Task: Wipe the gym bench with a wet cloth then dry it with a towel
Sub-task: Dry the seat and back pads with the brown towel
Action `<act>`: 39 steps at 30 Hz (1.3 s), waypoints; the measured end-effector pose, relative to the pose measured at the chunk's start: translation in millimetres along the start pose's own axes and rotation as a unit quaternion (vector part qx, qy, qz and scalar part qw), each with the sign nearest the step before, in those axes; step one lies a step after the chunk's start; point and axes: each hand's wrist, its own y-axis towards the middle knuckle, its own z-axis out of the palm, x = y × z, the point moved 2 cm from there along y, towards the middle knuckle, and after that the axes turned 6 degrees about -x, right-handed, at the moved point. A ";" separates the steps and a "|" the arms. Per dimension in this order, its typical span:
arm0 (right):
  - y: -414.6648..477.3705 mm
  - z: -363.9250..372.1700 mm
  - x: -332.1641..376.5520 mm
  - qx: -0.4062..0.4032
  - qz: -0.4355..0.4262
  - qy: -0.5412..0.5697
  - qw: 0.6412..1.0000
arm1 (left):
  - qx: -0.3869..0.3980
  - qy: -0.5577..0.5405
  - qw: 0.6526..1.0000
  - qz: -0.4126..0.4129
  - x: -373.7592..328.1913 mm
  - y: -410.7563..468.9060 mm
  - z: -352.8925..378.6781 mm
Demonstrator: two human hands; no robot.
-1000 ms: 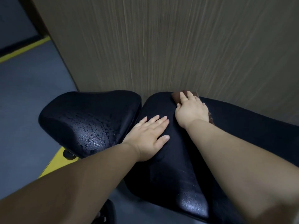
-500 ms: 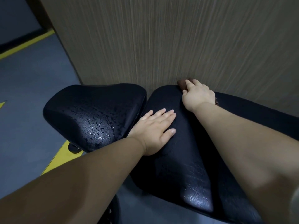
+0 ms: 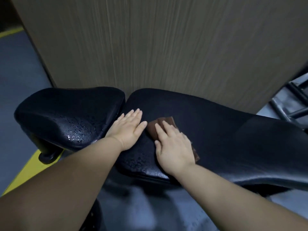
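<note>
The black gym bench has two pads: a seat pad [image 3: 66, 114] on the left, glistening with water drops, and a long back pad [image 3: 225, 139] stretching right. My left hand [image 3: 128, 129] lies flat with straight fingers on the near-left end of the long pad, beside the gap between the pads. My right hand [image 3: 173, 144] presses flat on a folded brown cloth [image 3: 155, 127] on the long pad; the cloth shows beyond my fingertips and at the right of my wrist. The pad's near edge below my hands looks wet.
A wood-grain wall panel [image 3: 166, 47] stands directly behind the bench. Grey floor [image 3: 18, 84] with a yellow stripe [image 3: 28, 169] lies to the left. Black metal frame bars [image 3: 293, 105] show at the far right. The bench's black foot [image 3: 46, 155] sits under the seat pad.
My right hand has drawn the brown cloth from the pad's far edge by the wall toward me, to the middle of the pad. My left hand has stayed put.
</note>
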 end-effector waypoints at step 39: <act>193.3 26.5 12.4 0.002 0.045 -0.016 0.999 | -0.117 -0.066 0.990 0.040 8.7 -38.0 11.5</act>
